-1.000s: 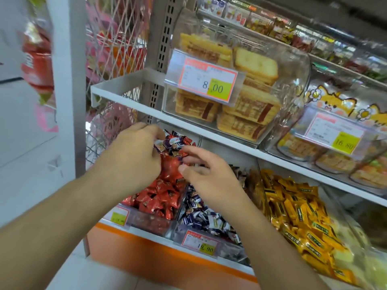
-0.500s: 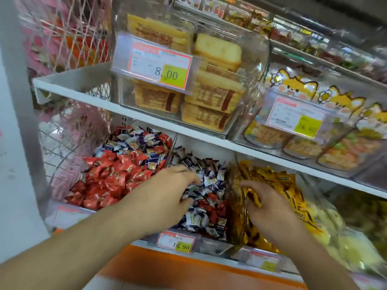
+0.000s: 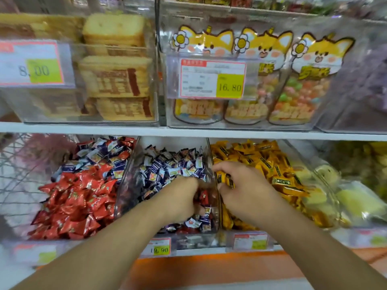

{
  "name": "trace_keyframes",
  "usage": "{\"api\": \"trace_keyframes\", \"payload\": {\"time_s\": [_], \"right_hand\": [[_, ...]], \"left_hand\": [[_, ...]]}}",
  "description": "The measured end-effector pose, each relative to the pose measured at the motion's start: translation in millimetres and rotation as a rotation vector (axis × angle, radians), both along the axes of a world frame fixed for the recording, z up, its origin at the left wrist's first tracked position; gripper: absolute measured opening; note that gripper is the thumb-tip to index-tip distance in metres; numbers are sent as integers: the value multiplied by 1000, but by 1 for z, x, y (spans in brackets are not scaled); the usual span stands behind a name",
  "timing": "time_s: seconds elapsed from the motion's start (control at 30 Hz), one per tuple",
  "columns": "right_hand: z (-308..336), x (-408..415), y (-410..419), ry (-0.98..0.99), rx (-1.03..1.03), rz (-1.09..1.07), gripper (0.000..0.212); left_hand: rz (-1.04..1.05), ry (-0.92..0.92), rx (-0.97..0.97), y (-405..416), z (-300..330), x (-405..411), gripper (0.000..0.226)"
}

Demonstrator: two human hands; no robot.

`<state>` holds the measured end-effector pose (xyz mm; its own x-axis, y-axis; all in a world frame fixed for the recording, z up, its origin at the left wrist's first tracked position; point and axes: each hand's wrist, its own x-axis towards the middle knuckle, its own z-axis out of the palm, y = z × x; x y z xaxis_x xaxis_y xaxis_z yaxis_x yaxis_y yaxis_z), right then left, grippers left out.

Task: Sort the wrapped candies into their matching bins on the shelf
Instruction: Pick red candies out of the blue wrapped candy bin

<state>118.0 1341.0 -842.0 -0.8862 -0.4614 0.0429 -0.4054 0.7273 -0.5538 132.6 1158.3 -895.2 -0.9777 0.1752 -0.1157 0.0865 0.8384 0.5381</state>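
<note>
Head view, the only one on offer: both hands are down in the lower shelf's clear bins. Left hand [image 3: 180,197] is buried in the middle bin [image 3: 210,164], the one heaped with blue-and-white wrapped candies [image 3: 167,166], fingers curled down into the pile right where a red candy [image 3: 204,197] shows among them. Whether it actually has that red one pinched, I cannot tell; the fingertips are hidden in the heap. Right hand [image 3: 240,185] is over in the yellow candy bin [image 3: 293,151] next door, fingers curled round a couple of yellow wrapped candies [image 3: 225,181] close against the divider.

Now the scoreboard. Far from finished, I'd say. The left bin [image 3: 119,185] is mostly red wrapped candies [image 3: 79,201] at the front, but a thick band of blue-and-white strays [image 3: 100,155] lies across its back, all in the wrong home. The middle bin has red ones mixed in low at the front, near the left hand. The yellow bin looks uniform from here, though its far edge blurs into paler packets [image 3: 356,201] I can't identify. So the big jobs left: clear the blue-and-white band from the red bin, fish the reds out of the middle.
</note>
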Motion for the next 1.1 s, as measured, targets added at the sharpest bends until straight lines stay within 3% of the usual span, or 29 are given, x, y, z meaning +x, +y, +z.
{"api": "trace_keyframes", "payload": {"time_s": [0.13,0.33,0.67,0.83,0.97,1.1], "right_hand": [[1,-3,2,-22,23,4,41],[0,-3,5,19,24,39,44],[6,3,2,29,68,58,45],[11,10,-6,41,118,26,44],[13,15,-12,23,113,-7,43],[12,16,-14,20,77,-52,38]], "left_hand": [[31,8,47,-3,-1,2,34],[125,84,81,0,0,13,27],[479,168,422,-20,41,49,22],[647,338,472,-76,72,87,22],[764,351,308,-121,71,110,24],[675,260,-95,-128,62,115,25]]}}
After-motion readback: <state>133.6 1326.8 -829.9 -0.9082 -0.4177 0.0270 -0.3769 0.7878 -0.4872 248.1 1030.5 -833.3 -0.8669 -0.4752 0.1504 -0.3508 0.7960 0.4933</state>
